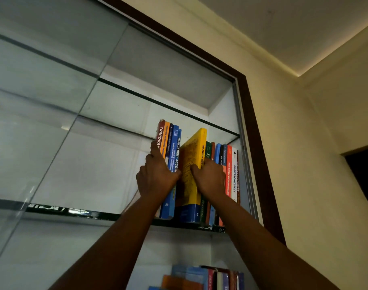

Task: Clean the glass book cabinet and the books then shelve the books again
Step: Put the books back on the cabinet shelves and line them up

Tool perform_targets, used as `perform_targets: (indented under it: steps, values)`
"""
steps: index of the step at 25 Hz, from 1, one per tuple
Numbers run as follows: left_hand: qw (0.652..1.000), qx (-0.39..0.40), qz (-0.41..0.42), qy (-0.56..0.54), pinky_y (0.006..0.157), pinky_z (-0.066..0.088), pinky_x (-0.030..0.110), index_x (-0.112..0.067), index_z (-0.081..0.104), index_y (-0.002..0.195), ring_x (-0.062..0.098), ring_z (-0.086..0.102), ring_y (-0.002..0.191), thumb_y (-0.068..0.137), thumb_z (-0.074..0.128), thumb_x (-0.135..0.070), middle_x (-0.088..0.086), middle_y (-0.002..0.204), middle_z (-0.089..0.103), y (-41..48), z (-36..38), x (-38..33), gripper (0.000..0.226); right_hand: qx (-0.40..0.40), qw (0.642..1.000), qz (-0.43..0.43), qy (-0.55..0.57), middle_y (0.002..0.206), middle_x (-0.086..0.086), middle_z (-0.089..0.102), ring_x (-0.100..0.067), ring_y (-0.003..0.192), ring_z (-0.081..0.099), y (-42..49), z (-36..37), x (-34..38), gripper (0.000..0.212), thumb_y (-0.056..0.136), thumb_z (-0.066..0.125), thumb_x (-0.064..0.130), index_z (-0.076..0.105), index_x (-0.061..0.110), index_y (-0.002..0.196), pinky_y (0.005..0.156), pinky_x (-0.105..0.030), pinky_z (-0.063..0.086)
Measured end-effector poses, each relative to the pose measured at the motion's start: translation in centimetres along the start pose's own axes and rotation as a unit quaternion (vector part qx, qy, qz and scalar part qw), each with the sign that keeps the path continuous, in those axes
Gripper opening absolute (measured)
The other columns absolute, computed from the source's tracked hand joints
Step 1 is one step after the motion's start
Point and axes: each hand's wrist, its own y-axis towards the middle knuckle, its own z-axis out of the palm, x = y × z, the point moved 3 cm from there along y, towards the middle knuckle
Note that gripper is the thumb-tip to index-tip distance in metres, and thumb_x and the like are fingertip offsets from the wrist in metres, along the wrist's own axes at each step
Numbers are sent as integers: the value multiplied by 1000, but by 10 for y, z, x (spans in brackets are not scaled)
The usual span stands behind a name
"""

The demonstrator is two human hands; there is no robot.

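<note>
Yellow book is standing tilted on the upper glass shelf, far right. I am judging the left hand is gripping the left books to hold a gap open, while the right hand is pinching its spine — seating it.

Left hand grips blue books; right hand holds yellow book on glass shelf.
</note>
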Motion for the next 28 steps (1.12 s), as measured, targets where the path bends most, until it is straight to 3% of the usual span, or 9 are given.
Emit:
perform_targets:
  steps: [5,7,12,17,19,22,23,26,28]
  values:
    - [1000,-10,12,26,88,42,41,-13,13,146,33,53,111,79,69,-43,14,126,49,-7,8,-14,92,-40,998,-34,-22,63,5,39,-10,56,39,10,-48,-8,29,92,53,29,44,13,70,48,-23,22]
    - [999,5,19,44,88,41,42,-13,12,146,34,52,112,77,71,-41,15,128,47,-9,18,-23,96,-55,998,-43,-6,63,7,39,-8,55,37,11,-53,-14,26,91,55,29,47,13,72,44,-17,24]
    - [998,17,19,55,89,42,44,-14,11,147,35,53,112,74,73,-44,15,128,47,-4,25,-23,100,-65,996,-52,18,80,-9,62,-14,66,50,4,-52,-13,26,90,55,29,61,4,85,52,-23,31]
    - [998,51,10,46,87,43,44,-16,10,147,35,54,111,76,72,-43,15,128,46,-8,26,-19,99,-70,996,-47,13,78,-3,58,-15,67,52,-2,-84,-7,28,90,55,30,63,4,86,58,-23,36]
    - [994,99,25,-27,88,42,40,-17,12,147,32,53,114,78,70,-42,14,131,46,-3,25,-18,94,-53,998,-31,18,81,-9,64,-23,73,60,7,-103,-6,31,89,57,30,67,0,85,64,-28,45]
    - [954,216,-5,-210,86,40,27,-29,16,147,13,54,108,73,49,-75,-2,133,46,-7,6,-10,93,-21,999,-16,29,96,-15,68,-29,87,64,4,-124,-4,30,89,58,28,69,1,95,78,-36,51]
    - [951,233,-7,-201,83,42,25,-31,15,148,12,55,103,78,42,-75,-3,133,47,-14,1,-6,87,-19,999,-19,20,99,-13,68,-27,89,63,0,-130,-2,28,90,58,29,69,4,99,78,-33,49]
    - [968,212,-45,-127,62,42,16,-24,18,147,12,55,81,98,30,-41,13,131,53,-35,3,4,53,-23,999,-41,-2,100,-8,69,-16,79,59,-5,-154,13,25,90,58,30,68,12,104,64,-21,42]
    - [969,185,-68,-146,67,43,24,-21,24,147,16,55,88,98,28,-41,14,131,53,-38,3,8,52,-22,999,-48,-10,98,-8,69,-14,74,57,-5,-167,22,25,91,58,30,68,13,105,55,-15,39]
